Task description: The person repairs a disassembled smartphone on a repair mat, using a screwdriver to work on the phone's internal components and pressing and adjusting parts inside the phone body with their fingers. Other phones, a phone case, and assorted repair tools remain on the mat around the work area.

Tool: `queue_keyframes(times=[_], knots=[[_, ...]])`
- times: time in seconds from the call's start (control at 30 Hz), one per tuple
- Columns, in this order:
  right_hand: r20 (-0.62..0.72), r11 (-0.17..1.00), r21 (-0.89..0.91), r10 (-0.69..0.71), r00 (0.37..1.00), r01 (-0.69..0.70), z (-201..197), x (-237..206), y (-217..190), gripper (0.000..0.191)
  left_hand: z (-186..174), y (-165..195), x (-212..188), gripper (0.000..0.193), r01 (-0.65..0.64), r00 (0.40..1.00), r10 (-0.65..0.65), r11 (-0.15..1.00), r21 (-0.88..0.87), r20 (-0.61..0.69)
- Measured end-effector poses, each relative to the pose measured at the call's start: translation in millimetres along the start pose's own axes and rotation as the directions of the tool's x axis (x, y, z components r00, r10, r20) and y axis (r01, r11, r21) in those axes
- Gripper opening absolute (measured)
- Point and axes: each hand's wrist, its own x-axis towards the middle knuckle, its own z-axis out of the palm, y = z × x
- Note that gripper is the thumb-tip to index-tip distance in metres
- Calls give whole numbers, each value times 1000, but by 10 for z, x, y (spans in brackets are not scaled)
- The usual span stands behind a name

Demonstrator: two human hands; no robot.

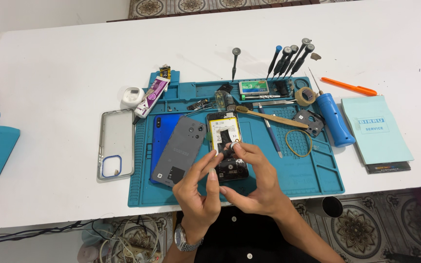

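Your left hand (198,187) and right hand (254,180) meet over the near middle of the teal work mat (317,180), wrists low at the table edge. Right fingers are closed in a pinch on a small dark part (228,152), thumb and forefinger tips pressed to it; left fingers are spread and loosely curled, forefinger tip just beside the same part, whether touching it I cannot tell. The part sits above the lower half of the opened phone (226,141), which lies flat on the mat with its insides up, pale battery showing. Just left of it lies a grey back cover (179,148), overlapping a blue phone (164,136). A clear case (116,143) rests off the mat on the white table (49,73). A wooden-handled brush (269,117) lies tilted near the phone's top; a rubber band (298,142) lies to the right. A blue-handled driver (332,119) sits at the mat's right edge, a row of screwdrivers (288,58) beyond. A metal watch (187,242) is on your left wrist.
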Motion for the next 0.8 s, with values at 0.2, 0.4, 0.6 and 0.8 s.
queue_keyframes(times=[0.2, 0.4, 0.6, 0.8], knots=[[27, 997, 24, -74, 997, 73, -13, 6, -12, 72, 5, 0, 22, 37, -36, 999, 37, 999, -39, 31], [71, 992, 83, -105, 992, 99, -30, 84, -69, 65, 8, -19, 56, 44, 18, 996, -13, 998, -54, 88], [81, 989, 90, -127, 988, 120, -47, 137, -108, 72, -1, -65, 62, 57, -108, 977, 133, 982, -153, 167], [70, 993, 80, -97, 993, 92, -21, 135, -90, 73, 25, -76, 73, 76, -114, 973, 131, 989, -97, 190]])
